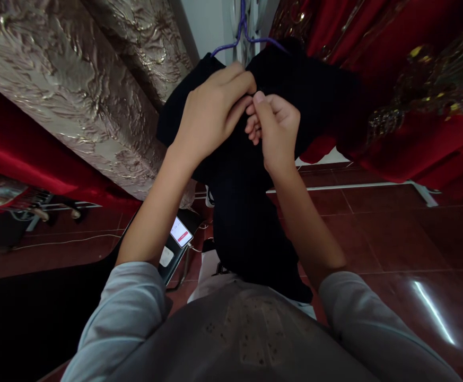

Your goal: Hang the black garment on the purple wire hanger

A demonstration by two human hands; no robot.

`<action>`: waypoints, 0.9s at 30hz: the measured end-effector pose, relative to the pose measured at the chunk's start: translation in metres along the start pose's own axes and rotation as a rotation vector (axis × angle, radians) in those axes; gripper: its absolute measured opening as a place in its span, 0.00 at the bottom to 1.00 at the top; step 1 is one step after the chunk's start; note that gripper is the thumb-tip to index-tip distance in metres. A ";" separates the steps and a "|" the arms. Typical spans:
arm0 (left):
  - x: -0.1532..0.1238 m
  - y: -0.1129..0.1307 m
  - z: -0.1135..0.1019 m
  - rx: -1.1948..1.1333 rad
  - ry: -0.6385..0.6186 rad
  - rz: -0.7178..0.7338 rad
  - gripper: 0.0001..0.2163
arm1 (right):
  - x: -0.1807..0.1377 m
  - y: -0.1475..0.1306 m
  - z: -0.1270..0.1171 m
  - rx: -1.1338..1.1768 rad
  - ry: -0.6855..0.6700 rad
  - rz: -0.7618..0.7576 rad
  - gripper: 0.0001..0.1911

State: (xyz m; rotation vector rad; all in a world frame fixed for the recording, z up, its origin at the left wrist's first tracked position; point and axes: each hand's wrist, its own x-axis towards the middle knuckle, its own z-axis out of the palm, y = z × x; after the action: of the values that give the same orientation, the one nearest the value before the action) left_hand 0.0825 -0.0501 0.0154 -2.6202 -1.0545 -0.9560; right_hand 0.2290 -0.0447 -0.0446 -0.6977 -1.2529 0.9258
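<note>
A very dark shirt hangs from a purple hanger in front of me, its lower part reaching down to my lap. Bent fingers of my left hand close on the front of the shirt below the hanger's neck. Close beside it, my right hand pinches the cloth between thumb and forefinger, the other fingers curled in. The fingertips of both hands nearly meet. Any small button or fastening there is hidden by the fingers and the dark cloth.
Shiny crinkled beige cloth hangs at the left, and red garments with gold sequins at the right. A lit phone and a white case lie on a dark seat. A white rack foot stands on the red tiles.
</note>
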 end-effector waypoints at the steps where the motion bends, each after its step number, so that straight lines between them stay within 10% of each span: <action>1: -0.001 0.002 0.001 0.008 0.001 -0.003 0.08 | -0.001 0.000 0.000 -0.010 0.005 -0.014 0.24; 6: -0.001 0.004 0.001 0.022 0.188 0.054 0.11 | -0.009 0.011 -0.005 -0.137 0.020 0.033 0.23; 9: -0.004 -0.041 0.002 0.033 0.482 0.033 0.16 | -0.018 0.026 -0.009 -0.166 -0.030 0.094 0.23; 13: -0.033 -0.139 0.024 -0.042 0.715 -0.521 0.25 | -0.032 0.039 -0.006 -0.194 -0.112 0.102 0.20; 16: -0.071 -0.171 0.057 -0.572 0.576 -1.015 0.22 | -0.043 0.044 0.001 -0.213 -0.180 0.084 0.18; 21: -0.128 -0.105 0.124 -0.959 0.609 -1.260 0.16 | -0.071 0.068 -0.013 -0.134 -0.113 0.181 0.17; 27: -0.142 -0.024 0.163 -0.885 0.347 -1.092 0.09 | -0.113 0.100 -0.077 -0.033 0.459 0.326 0.16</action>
State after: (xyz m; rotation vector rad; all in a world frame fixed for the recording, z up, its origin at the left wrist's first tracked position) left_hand 0.0707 -0.0538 -0.2016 -1.9937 -2.4176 -2.4231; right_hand 0.2788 -0.0931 -0.1996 -1.0932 -0.7608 0.9399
